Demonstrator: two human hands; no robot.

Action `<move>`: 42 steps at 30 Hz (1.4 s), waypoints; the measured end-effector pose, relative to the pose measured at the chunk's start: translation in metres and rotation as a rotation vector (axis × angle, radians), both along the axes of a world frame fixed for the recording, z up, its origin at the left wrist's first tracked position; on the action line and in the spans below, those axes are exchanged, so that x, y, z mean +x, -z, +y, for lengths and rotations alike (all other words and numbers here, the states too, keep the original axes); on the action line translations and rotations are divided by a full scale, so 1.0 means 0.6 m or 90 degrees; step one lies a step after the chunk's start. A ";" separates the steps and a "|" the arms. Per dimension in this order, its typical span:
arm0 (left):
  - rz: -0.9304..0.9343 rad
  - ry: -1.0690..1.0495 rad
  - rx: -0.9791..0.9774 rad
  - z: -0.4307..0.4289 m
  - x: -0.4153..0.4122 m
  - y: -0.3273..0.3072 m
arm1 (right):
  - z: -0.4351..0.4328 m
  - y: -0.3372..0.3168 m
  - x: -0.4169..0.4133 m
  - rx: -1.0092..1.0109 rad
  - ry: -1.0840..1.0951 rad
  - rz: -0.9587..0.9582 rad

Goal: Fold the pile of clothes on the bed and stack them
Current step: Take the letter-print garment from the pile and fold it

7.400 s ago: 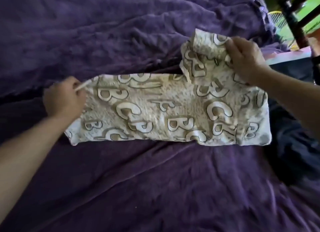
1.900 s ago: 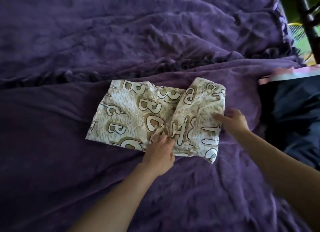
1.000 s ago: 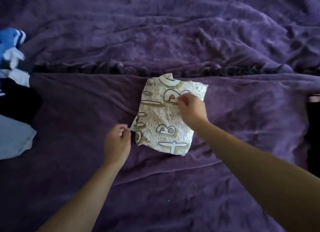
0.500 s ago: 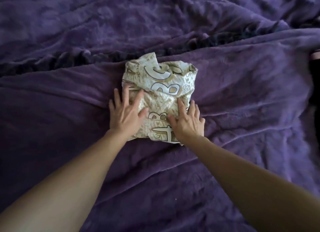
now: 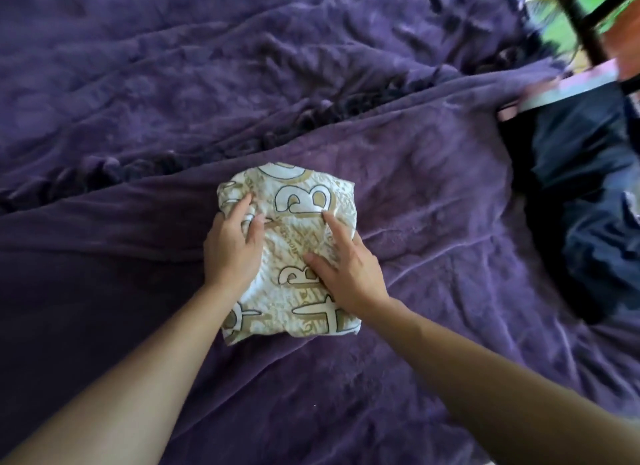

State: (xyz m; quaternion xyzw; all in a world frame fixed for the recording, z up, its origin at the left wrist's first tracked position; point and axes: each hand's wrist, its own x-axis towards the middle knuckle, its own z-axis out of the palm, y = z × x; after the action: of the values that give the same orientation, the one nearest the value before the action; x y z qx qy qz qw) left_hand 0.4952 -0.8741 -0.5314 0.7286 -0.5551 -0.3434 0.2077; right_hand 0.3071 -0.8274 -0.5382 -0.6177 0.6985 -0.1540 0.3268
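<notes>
A cream garment with large printed letters [image 5: 304, 201] lies folded into a small square packet on the purple blanket [image 5: 433, 194], in the middle of the view. My left hand [image 5: 233, 248] lies flat on its left side with straight fingers pressing down. On the packet's right half rests my right hand [image 5: 343, 270], flat too, index finger stretched toward the far edge. Both palms cover the packet's middle.
A dark navy garment [image 5: 588, 201] lies heaped at the right edge of the bed, with a pink and pale strip [image 5: 568, 86] behind it. A dark frame post [image 5: 581, 24] stands at the top right. A ruffled blanket seam [image 5: 311, 114] runs across behind the packet.
The garment went from a long strip to a small square packet. Over the last half second both hands stayed flat on it and slid slightly forward; the view swung right, showing the navy garment.
</notes>
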 end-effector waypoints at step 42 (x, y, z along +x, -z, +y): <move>-0.265 0.527 0.054 0.153 -0.874 -0.009 | 0.181 -0.036 -0.899 0.159 -0.052 0.384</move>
State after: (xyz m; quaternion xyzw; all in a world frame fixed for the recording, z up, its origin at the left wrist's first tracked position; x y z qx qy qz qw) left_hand -0.0290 -0.7822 -0.5259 0.5070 -0.8145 -0.2662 -0.0929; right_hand -0.2326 -0.7189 -0.5168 -0.6182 0.7520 0.1360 0.1839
